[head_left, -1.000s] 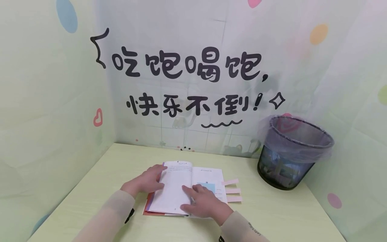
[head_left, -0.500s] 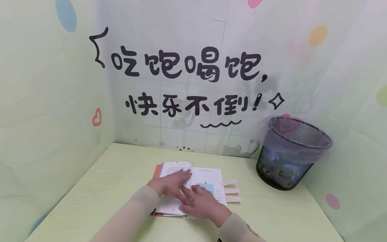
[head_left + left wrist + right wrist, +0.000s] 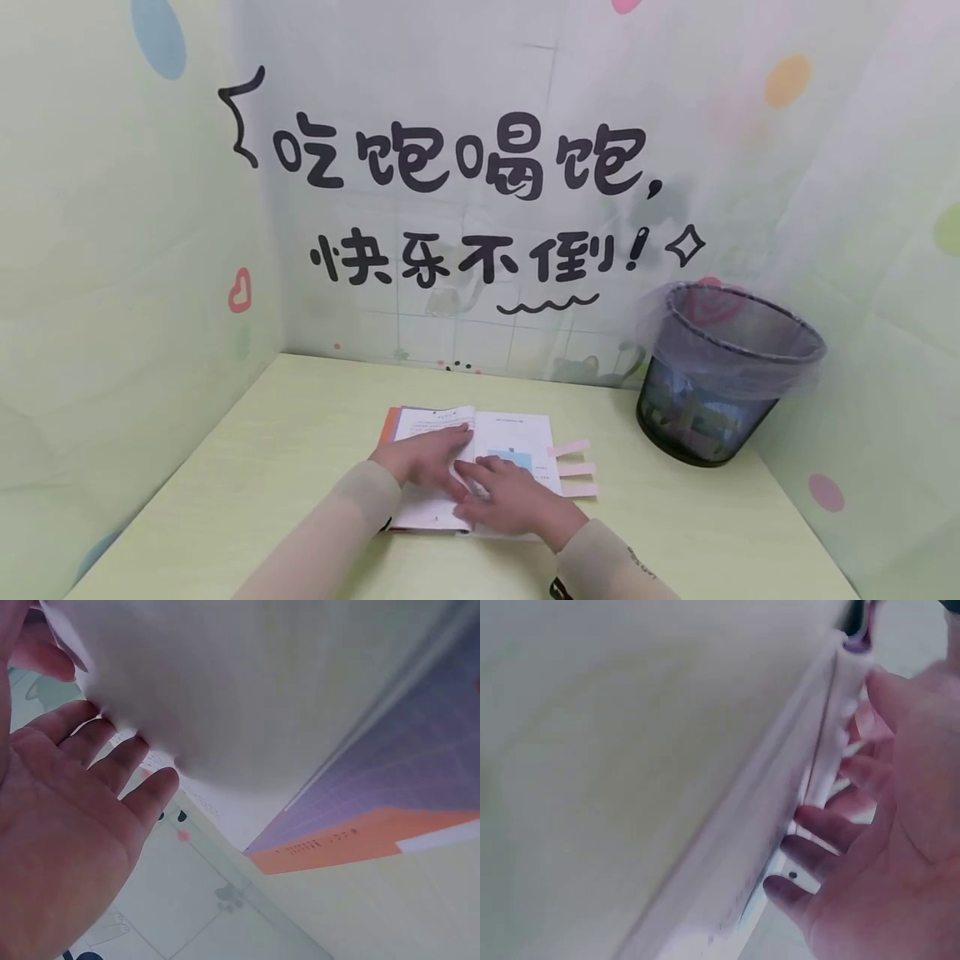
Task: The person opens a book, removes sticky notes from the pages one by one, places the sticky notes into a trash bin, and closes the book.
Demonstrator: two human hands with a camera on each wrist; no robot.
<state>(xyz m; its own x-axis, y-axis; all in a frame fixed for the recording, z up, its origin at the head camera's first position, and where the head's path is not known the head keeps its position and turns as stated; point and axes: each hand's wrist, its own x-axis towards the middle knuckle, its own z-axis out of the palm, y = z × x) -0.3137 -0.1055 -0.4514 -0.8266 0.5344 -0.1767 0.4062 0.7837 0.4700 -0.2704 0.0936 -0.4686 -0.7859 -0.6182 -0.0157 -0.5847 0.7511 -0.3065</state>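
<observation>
An open book (image 3: 517, 429) lies on the table in the head view. My left hand (image 3: 429, 456) rests on the left page near the fold, its fingers lightly bent against the paper. In the left wrist view, fingertips of the left hand (image 3: 82, 817) touch the white page (image 3: 217, 697), with a purple sheet and an orange cover flap (image 3: 322, 844) at its side. My right hand (image 3: 517, 497) lies across the lower fold and right page, close beside the left. The right wrist view shows the fingertips of the right hand (image 3: 885, 817) along the book's fold. A blue square (image 3: 517, 459) is partly covered.
Several pink strips (image 3: 576, 469) stick out past the book's right edge. A dark mesh wastebasket (image 3: 693, 429) with a clear liner stands at the back right of the table (image 3: 300, 417). Printed cloth walls (image 3: 465, 333) enclose the back and both sides.
My left hand has moved right from the left page's outer edge to the fold, next to my right hand. Over the last half second both hands stay nearly in place.
</observation>
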